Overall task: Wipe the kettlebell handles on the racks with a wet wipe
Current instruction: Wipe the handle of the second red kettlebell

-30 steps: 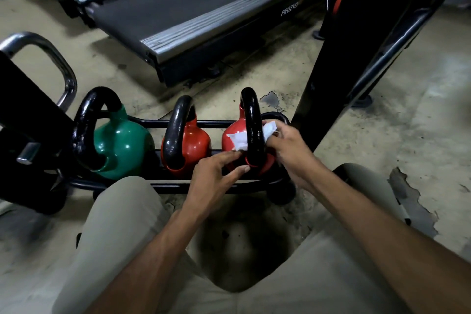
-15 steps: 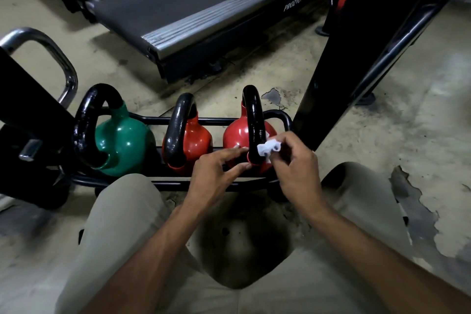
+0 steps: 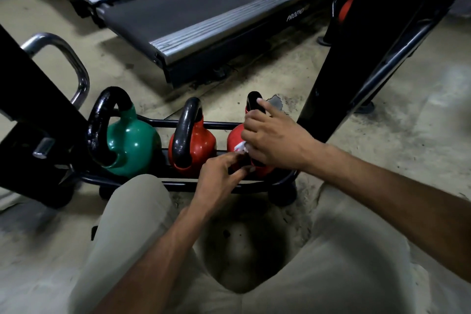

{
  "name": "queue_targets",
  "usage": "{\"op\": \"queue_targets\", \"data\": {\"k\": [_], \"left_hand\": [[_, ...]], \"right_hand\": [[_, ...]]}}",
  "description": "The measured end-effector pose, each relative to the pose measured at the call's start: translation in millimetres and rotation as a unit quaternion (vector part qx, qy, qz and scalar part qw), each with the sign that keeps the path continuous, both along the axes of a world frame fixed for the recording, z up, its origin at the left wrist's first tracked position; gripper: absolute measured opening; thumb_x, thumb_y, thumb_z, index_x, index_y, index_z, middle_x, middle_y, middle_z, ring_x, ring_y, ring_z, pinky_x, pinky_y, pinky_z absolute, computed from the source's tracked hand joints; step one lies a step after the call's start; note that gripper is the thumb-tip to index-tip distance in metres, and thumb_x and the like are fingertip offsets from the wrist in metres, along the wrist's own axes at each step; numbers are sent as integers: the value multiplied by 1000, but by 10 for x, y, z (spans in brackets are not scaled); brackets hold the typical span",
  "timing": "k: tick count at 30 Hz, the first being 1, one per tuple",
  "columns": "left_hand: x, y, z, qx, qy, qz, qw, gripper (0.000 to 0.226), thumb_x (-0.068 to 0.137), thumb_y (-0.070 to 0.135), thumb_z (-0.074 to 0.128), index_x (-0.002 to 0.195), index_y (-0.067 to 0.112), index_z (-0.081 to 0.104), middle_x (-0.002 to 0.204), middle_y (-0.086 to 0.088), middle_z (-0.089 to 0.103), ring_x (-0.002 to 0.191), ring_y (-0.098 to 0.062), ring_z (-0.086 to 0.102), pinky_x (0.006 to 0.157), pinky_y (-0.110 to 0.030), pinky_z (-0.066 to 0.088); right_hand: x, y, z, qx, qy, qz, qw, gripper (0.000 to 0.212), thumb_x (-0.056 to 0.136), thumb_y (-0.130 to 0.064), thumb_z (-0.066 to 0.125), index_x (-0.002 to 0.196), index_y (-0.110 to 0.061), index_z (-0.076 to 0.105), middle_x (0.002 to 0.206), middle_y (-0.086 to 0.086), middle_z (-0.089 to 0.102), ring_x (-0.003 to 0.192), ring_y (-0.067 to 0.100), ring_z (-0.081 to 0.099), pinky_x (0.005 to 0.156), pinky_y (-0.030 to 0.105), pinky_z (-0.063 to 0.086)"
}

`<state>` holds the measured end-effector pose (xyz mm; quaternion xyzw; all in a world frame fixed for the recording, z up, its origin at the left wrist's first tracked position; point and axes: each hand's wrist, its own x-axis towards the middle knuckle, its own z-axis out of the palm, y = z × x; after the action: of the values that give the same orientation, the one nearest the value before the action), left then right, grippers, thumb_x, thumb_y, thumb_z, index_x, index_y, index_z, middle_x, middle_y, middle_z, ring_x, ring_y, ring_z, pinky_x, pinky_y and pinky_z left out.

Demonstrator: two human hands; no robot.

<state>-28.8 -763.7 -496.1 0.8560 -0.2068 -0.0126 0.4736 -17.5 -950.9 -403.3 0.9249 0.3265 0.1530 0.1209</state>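
Far left: a bent chrome bar (image 3: 74,64) beside a black frame. Next, on the low black rack (image 3: 178,182) standing on the floor: a green kettlebell (image 3: 132,145), then a red kettlebell (image 3: 201,144) just beside it. Further right, a second red kettlebell (image 3: 233,139) at the rack's right end, its handle (image 3: 254,99) upright and mostly covered. Left hand (image 3: 219,177) reaching in from below, over the left knee, fingers (image 3: 229,160) curled and bunched at the foot of that handle, just under the wet wipe (image 3: 240,148); cannot tell whether pinching anything. Wet wipe showing only as a small white crumple against the handle's lower part, tucked beneath the right palm. Right hand (image 3: 275,140) wrapped round the handle with the wet wipe trapped inside the grip, forefinger stretched up along the top of the loop, forearm coming in from the lower right. Behind, a treadmill (image 3: 204,7); at right, a slanting black post (image 3: 369,46).
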Motion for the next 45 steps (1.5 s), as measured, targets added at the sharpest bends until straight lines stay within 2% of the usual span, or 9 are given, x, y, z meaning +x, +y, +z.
{"op": "queue_targets", "data": {"k": [4,10,15,20,22,29,37,41,45], "left_hand": [[0,8,16,-9,2,0,1000,41,84,34,83,123,32,74,113,28,66,100,24,57,91,-6,46],[-9,29,27,-3,19,-11,1000,47,84,37,82,129,34,70,127,15,70,117,16,56,105,-15,46],[-66,24,96,9,47,-19,999,66,79,52,82,137,26,65,137,10,65,121,21,49,105,-4,35],[-77,-21,349,-22,20,-41,999,91,83,53,80,159,40,30,153,23,46,136,9,45,112,-19,39],[-52,-46,448,13,-32,-49,998,93,87,50,76,161,40,21,163,23,30,147,5,32,117,-25,35],[51,-91,610,135,-147,-88,976,80,92,41,70,161,28,31,168,14,23,147,-9,39,115,-37,42],[89,-53,826,220,-165,-105,956,76,96,40,66,161,31,28,169,14,21,152,-5,24,124,-27,25],[133,-45,845,231,-156,-105,954,69,96,42,65,158,28,37,166,10,31,150,-8,30,122,-27,26],[129,-60,1023,255,-80,-135,954,70,93,41,68,155,22,42,162,2,39,147,-18,39,117,-31,33]], "right_hand": [[-451,-17,-175,300,26,-100,948,31,96,-14,55,125,-11,67,144,3,58,140,19,48,115,34,41],[-832,438,-328,661,141,-329,660,30,104,-18,50,131,-22,61,111,-15,69,107,1,62,85,7,43],[-398,374,-190,831,208,-314,409,32,100,-11,47,72,-19,59,64,-2,59,59,12,55,60,29,45],[315,296,81,885,252,-346,180,22,95,6,45,83,-4,61,65,15,68,53,25,69,50,34,58],[539,276,88,874,230,-374,207,19,87,10,48,88,-6,60,78,20,66,63,32,70,59,44,59],[889,251,-39,708,187,-457,504,23,98,-31,54,90,-12,65,95,15,69,85,30,64,69,33,46],[1085,58,381,220,284,-272,893,30,95,-25,53,85,-4,72,88,14,72,91,34,65,58,30,34],[843,-16,278,175,241,-171,939,26,83,-30,42,65,-14,52,74,4,58,72,28,57,58,37,46],[363,-130,144,305,202,-110,924,22,92,-20,48,95,-9,67,104,5,66,105,23,60,87,31,49]]}}
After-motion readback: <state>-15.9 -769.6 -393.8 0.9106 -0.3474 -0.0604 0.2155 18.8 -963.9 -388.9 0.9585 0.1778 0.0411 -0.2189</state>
